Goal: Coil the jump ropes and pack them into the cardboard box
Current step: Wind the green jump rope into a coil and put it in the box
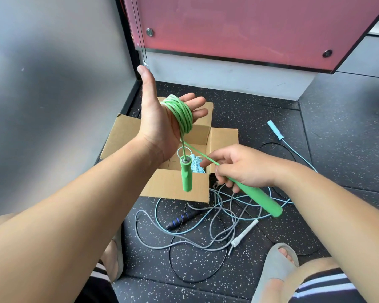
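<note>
Coil of green rope (181, 114), many turns, wound round the palm and fingers of the left hand (158, 127), held above the back of the cardboard box (173, 186). First handle (186, 176) hangs free from the coil, over the box's front flap. A short taut run goes from the coil to the second handle (260, 199), off the box's front right corner.

Step in hand: coiling, judged near its end, with a turn or two to go. Next move calls for winding on the last run, securing both handles so the coil does not spring open, then slipping it off the fingers into the box beside the blue rope (197, 166) already coiled inside.

Left hand: raised, palm toward the camera, thumb stretched up, fingers straight. No closed grip; the turns alone keep the rope on.

Right hand (239, 169): lower, fingers curled, grip closed on the second handle's neck where the rope enters.

Floor (271, 106) in front of the box: tangled ropes (217, 217), blue, grey and black, not yet coiled.
</note>
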